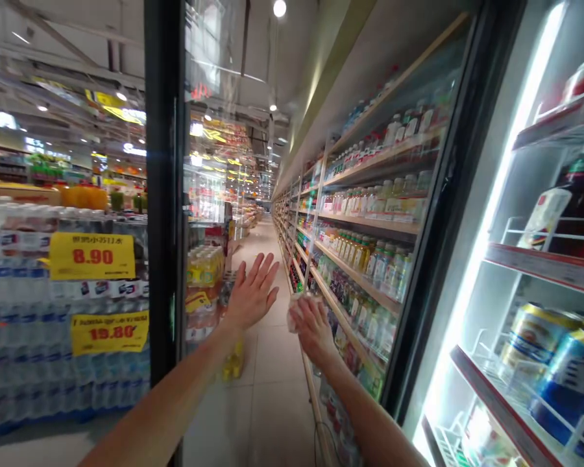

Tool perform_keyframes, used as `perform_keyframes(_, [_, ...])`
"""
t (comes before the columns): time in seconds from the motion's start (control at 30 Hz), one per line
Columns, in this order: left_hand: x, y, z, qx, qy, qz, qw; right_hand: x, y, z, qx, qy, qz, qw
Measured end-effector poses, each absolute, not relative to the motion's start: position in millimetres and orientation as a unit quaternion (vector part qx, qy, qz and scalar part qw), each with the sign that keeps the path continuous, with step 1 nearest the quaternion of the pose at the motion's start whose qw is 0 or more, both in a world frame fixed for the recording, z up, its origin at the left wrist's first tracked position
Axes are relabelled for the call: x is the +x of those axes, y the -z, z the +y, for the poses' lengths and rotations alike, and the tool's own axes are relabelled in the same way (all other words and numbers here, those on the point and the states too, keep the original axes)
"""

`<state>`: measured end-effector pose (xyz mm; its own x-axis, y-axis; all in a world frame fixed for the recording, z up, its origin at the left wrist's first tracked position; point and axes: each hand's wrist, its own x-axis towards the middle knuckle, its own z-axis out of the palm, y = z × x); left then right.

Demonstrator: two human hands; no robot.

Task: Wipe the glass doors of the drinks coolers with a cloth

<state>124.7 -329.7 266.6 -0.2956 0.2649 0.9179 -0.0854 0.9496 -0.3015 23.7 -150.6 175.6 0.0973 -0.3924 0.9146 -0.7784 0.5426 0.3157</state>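
A glass cooler door point(164, 194) with a black frame stands open in front of me. My left hand point(253, 292) is held up at the glass with its fingers stretched and spread, holding nothing. To its right, my right hand point(315, 326) presses a crumpled white cloth point(293, 318) at the pane, its fingers bent over it. Most of the cloth is hidden under that hand, and whether it is cloth or paper is not clear. Rows of bottles point(370, 201) on shelves show in the pane behind both hands.
At right are lit cooler shelves point(535, 259) with blue and gold cans point(571, 376) and a dark bottle point(581, 201). Stacked water bottles point(24, 324) with yellow price signs point(92, 256) stand left of the door. A tiled aisle floor point(267, 363) shows through the glass.
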Motion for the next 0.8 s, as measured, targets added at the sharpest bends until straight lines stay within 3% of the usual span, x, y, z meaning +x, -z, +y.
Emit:
perform_keyframes(0.1, [139.5, -253.3, -350.8, -0.016, -0.145, -0.785, 0.601, 3.1, -199.6, -124.8, 0.317, -0.262, -0.650, 0.638])
perform_keyframes(0.2, [150.8, -233.6, -373.4, 0.034, -0.146, -0.772, 0.617, -0.2, -207.8, -122.4, 0.231, -0.340, -0.657, 0.632])
perform_keyframes(0.43, [153.3, -223.9, -382.6, 0.037, -0.159, -0.773, 0.613, 54.5, -158.4, -175.2, 0.565, -0.099, -0.610, 0.546])
perform_keyframes(0.5, [154.1, -226.0, -380.8, 0.035, -0.153, -0.775, 0.612, 45.9, -185.9, -168.9, 0.542, -0.110, -0.616, 0.560])
perform_keyframes(0.63, [155.7, -226.3, -380.9, 0.030, -0.141, -0.777, 0.613, 16.4, -255.2, -148.2, 0.350, -0.252, -0.642, 0.633])
perform_keyframes(0.7, [155.7, -225.4, -381.6, 0.029, -0.136, -0.777, 0.613, 14.6, -248.1, -145.1, 0.344, -0.253, -0.644, 0.635])
perform_keyframes(0.8, [155.6, -224.6, -382.0, 0.029, -0.139, -0.779, 0.611, 28.9, -183.8, -146.3, 0.454, -0.165, -0.651, 0.586])
